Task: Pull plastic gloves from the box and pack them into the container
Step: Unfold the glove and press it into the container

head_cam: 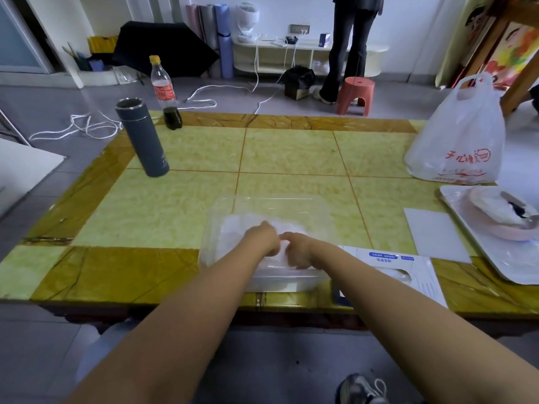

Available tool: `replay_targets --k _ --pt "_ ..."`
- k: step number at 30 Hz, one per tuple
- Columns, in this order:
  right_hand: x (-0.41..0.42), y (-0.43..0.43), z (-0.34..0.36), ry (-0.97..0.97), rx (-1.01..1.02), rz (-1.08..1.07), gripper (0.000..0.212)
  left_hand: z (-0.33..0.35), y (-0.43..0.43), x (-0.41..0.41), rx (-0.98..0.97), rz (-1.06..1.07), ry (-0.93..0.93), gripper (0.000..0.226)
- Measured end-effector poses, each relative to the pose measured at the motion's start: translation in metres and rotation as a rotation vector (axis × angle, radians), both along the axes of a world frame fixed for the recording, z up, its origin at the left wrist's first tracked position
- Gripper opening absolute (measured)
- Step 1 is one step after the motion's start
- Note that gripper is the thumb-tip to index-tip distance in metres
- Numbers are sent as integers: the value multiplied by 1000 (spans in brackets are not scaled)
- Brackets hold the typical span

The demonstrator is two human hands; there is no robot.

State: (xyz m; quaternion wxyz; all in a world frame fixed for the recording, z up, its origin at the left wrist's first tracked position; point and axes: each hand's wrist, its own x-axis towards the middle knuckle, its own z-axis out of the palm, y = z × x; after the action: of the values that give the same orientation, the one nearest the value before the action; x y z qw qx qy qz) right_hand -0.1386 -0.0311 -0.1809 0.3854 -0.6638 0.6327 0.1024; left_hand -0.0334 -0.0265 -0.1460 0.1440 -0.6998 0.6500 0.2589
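Both hands are down inside the clear container point(320, 204), close together and nearly touching. The left hand point(264, 239) and the right hand point(297, 252) have their fingers curled into the thin gloves point(233, 231) bunched there, gripping the film; the fingertips themselves are hidden.

The container sits on the table point(291, 153), its near wall just inside the front edge. Just to its right the glove box point(414, 275) lies flat, white with 2 small blue labels whose writing is too small to read, its near corner close to the same edge.

The bag point(458, 135) at the far right carries red Chinese characters, partly blurred. The bottle point(164, 91) at the far left edge has a red label that cannot be read, with the grey flask point(143, 138) beside it.

Green tiles run between the flask and the bag. A white sheet point(434, 234) and a tray point(510, 263) fill the right side, the tray overhanging the corner.
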Motion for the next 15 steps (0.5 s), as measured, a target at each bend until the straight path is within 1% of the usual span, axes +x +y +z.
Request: replay_targets --k 2,3,4,6,8,10,12,14,15 --pt "-6 0 3 -15 32 -28 76 -19 -4 23 102 83 -50 83" --pt "-6 -1 4 -22 58 -54 77 -23 -4 31 140 114 -57 90" --pt "-6 0 5 -20 70 -62 79 -26 -5 35 181 136 -63 89" --pt "-3 2 7 24 56 -51 78 -26 -1 37 261 190 -46 75" --pt "-2 2 7 58 59 -32 75 -25 3 34 270 204 -39 64" --pt "-2 3 9 74 61 -12 73 -22 4 36 248 151 -39 65" --pt "0 4 11 91 44 13 65 -20 1 40 240 38 -46 65" --pt "2 8 15 97 27 36 58 -9 3 41 232 -10 -37 50" --pt "3 10 17 87 22 32 56 -1 6 41 220 -19 -62 40"
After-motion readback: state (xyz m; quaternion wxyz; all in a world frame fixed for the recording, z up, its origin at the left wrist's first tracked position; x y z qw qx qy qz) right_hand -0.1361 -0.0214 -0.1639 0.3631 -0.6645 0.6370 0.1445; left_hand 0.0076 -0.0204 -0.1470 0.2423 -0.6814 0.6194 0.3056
